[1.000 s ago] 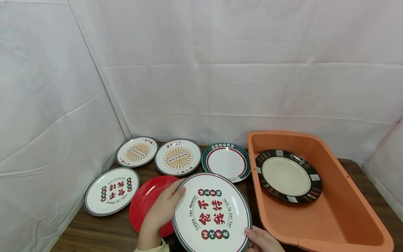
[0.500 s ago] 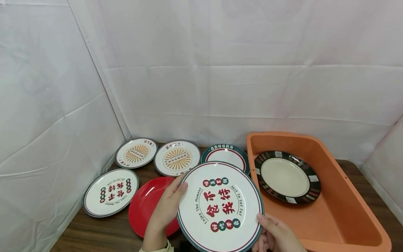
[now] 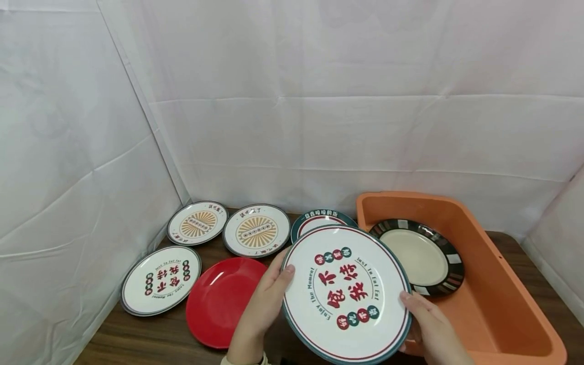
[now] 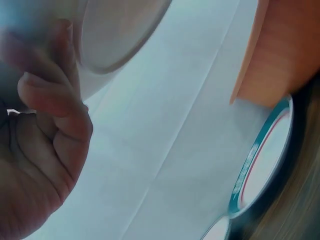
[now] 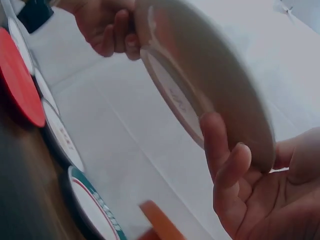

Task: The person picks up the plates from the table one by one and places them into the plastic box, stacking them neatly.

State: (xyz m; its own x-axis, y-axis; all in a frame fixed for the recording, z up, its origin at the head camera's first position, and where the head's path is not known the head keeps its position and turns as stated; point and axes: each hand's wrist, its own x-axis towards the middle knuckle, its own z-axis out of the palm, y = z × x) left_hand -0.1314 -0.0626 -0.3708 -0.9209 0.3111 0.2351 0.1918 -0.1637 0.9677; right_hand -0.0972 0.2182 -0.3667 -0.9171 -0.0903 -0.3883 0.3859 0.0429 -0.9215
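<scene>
A white plate [image 3: 347,294] with a green rim and red lettering is held up between both hands in the head view. My left hand [image 3: 266,296] pinches its left edge, thumb on top. On the right edge my right hand [image 3: 431,322] does the same. Fingers of both hands curl under the plate's pale underside [image 5: 215,75], as the right wrist view shows. The plate is tilted and overlaps the left edge of an orange basin [image 3: 502,284]. Inside the basin lies a cream plate [image 3: 417,256] with a dark striped rim, partly covered by the held plate.
A red plate [image 3: 223,304] lies left of the hands on the wooden table [image 3: 123,337]. Behind it are a lettered white plate [image 3: 161,281], two sunburst plates [image 3: 197,223] and a green-rimmed plate [image 3: 319,219], partly hidden. White cloth walls [image 3: 292,126] enclose the table.
Both hands have carried the held white plate to the right and slightly up, turning it a little. It now covers more of the green-rimmed plate and part of the basin; the red plate is more exposed.
</scene>
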